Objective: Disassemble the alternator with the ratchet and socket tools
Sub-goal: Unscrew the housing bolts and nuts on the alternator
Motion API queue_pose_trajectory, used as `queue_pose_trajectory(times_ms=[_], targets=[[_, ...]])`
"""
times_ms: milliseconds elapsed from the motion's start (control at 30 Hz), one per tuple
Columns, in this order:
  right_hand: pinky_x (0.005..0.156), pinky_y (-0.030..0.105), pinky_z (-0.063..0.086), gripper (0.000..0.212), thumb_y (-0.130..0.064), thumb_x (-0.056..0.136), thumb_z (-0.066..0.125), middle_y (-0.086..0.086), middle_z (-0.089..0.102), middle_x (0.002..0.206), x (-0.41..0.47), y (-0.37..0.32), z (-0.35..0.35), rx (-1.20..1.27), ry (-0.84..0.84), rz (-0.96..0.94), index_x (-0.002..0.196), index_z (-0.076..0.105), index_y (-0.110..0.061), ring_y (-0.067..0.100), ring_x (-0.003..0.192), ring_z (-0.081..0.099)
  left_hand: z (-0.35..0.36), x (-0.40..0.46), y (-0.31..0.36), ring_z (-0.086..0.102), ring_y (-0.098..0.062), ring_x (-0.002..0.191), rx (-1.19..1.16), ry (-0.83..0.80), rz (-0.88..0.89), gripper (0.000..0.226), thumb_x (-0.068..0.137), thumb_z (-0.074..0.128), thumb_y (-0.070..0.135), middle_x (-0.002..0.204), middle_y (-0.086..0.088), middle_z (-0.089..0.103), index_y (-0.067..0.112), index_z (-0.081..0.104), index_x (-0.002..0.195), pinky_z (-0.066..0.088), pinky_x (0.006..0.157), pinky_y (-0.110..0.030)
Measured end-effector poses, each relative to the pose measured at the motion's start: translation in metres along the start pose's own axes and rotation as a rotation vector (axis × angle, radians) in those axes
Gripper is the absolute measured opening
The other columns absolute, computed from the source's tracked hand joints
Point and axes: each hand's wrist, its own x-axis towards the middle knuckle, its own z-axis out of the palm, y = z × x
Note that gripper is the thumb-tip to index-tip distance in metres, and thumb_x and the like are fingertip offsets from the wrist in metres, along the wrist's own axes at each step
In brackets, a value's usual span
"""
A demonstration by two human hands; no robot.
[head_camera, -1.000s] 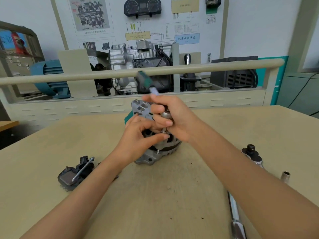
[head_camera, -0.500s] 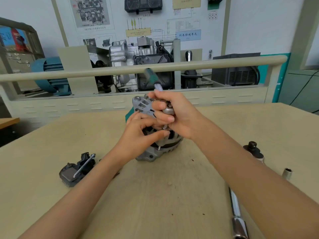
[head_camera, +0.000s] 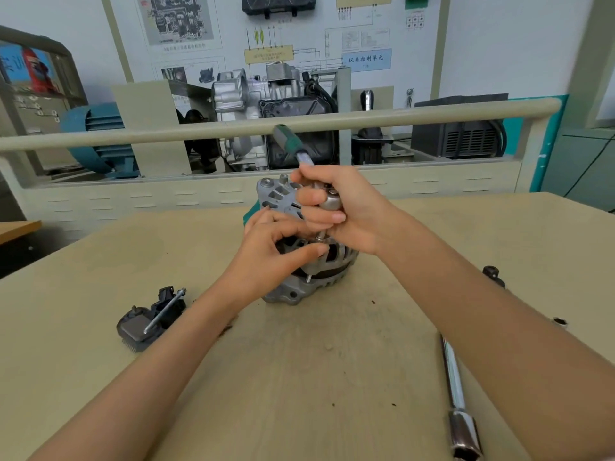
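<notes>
Two hands meet on the alternator [head_camera: 309, 261], which sits mid-table. Left of it lies a removed black part [head_camera: 146, 322]. The left hand [head_camera: 269, 254] curls against its housing, steadying it; the right hand [head_camera: 346, 207] grips the ratchet [head_camera: 327, 201] by its head — green handle pointing away. Best keep the socket square on the bolt and the housing braced — a slip seems likely otherwise. Right of it lies an extension bar [head_camera: 454, 390].

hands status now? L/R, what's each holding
Left hand: fingers curled, gripping the alternator.
Right hand: curled round the head of the green-handled ratchet, on the alternator.
</notes>
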Motion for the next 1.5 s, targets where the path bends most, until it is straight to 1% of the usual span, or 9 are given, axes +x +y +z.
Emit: queue_pose_trajectory(times_ms=[233, 333, 467, 600, 867, 967, 1067, 1233, 1500], targets=[[0.040, 0.020, 0.035, 0.025, -0.021, 0.102, 0.027, 0.002, 0.050, 0.063, -0.010, 0.036, 0.028, 0.158, 0.718, -0.427, 0.079, 0.035, -0.018, 0.010, 0.044, 0.041, 0.006, 0.000, 0.000, 0.041, 0.009, 0.079, -0.021, 0.068, 0.068, 0.042, 0.068, 0.076, 0.013, 0.066, 0.034, 0.057, 0.046, 0.051, 0.063, 0.029, 0.080, -0.035], [0.039, 0.020, 0.034, 0.023, -0.018, 0.101, 0.028, 0.002, 0.050, 0.062, -0.009, 0.034, 0.026, 0.124, 0.673, -0.374, 0.080, 0.035, -0.019, 0.009, 0.041, 0.039, 0.007, -0.002, 0.003, 0.040, 0.007, 0.082, -0.038, 0.067, 0.052, 0.026, 0.066, 0.072, 0.031, 0.067, 0.030, 0.057, 0.046, 0.051, 0.064, 0.029, 0.079, -0.033], [0.035, 0.019, 0.022, 0.023, -0.014, 0.098, 0.033, -0.001, 0.044, 0.047, 0.000, 0.010, 0.011, -0.046, 0.283, -0.128, 0.076, 0.041, -0.013, 0.006, 0.028, 0.026, 0.003, -0.001, 0.001, 0.043, -0.016, 0.105, -0.004, 0.035, -0.005, 0.027, 0.072, 0.075, 0.031, 0.092, 0.007, 0.058, 0.050, 0.057, 0.081, 0.035, 0.095, -0.032], [0.033, 0.018, 0.021, 0.030, -0.020, 0.099, 0.036, -0.006, 0.038, 0.039, 0.000, -0.002, 0.000, -0.150, -0.048, 0.023, 0.071, 0.044, -0.011, 0.005, 0.027, 0.021, 0.000, -0.002, 0.002, 0.044, 0.004, 0.097, -0.041, 0.025, 0.006, 0.023, 0.071, 0.076, 0.028, 0.084, 0.022, 0.058, 0.046, 0.063, 0.078, 0.033, 0.101, -0.034], [0.050, 0.022, 0.041, 0.026, -0.030, 0.100, 0.035, 0.000, 0.050, 0.064, -0.008, 0.048, 0.032, 0.185, 0.745, -0.475, 0.077, 0.037, -0.018, 0.012, 0.054, 0.049, 0.009, -0.003, 0.005, 0.046, 0.006, 0.075, -0.022, 0.092, 0.055, 0.027, 0.069, 0.073, 0.022, 0.060, 0.029, 0.056, 0.040, 0.053, 0.063, 0.025, 0.097, -0.029], [0.049, 0.021, 0.044, 0.025, -0.031, 0.100, 0.037, -0.001, 0.052, 0.060, -0.010, 0.045, 0.026, 0.192, 0.715, -0.439, 0.080, 0.038, -0.014, 0.008, 0.050, 0.052, 0.008, -0.004, 0.005, 0.045, 0.004, 0.086, 0.017, 0.101, 0.049, 0.014, 0.070, 0.073, 0.029, 0.075, 0.023, 0.060, 0.034, 0.064, 0.079, 0.023, 0.097, -0.019], [0.041, 0.021, 0.034, 0.027, -0.021, 0.099, 0.035, -0.004, 0.046, 0.046, -0.010, 0.034, 0.015, 0.286, 0.614, -0.423, 0.074, 0.036, -0.012, 0.007, 0.036, 0.038, 0.003, -0.006, 0.005, 0.043, 0.012, 0.089, 0.063, 0.042, 0.094, 0.022, 0.073, 0.074, 0.028, 0.083, 0.022, 0.060, 0.039, 0.062, 0.089, 0.031, 0.099, -0.034], [0.045, 0.022, 0.029, 0.029, -0.017, 0.099, 0.035, -0.003, 0.042, 0.045, -0.011, 0.020, -0.004, 0.388, 0.536, -0.538, 0.071, 0.032, -0.014, 0.009, 0.038, 0.032, 0.002, -0.008, 0.006, 0.051, -0.011, 0.092, 0.143, 0.042, 0.134, 0.019, 0.077, 0.074, 0.022, 0.087, 0.006, 0.062, 0.022, 0.071, 0.096, 0.034, 0.096, -0.035], [0.042, 0.016, 0.034, 0.023, -0.012, 0.098, 0.034, 0.002, 0.038, 0.060, -0.011, 0.038, -0.034, 0.027, 0.835, -0.625, 0.075, 0.030, -0.016, 0.006, 0.044, 0.039, 0.003, -0.011, 0.009, 0.046, -0.015, 0.102, 0.083, 0.032, -0.002, 0.009, 0.079, 0.072, 0.020, 0.093, 0.000, 0.050, 0.023, 0.073, 0.087, 0.037, 0.092, -0.026]])
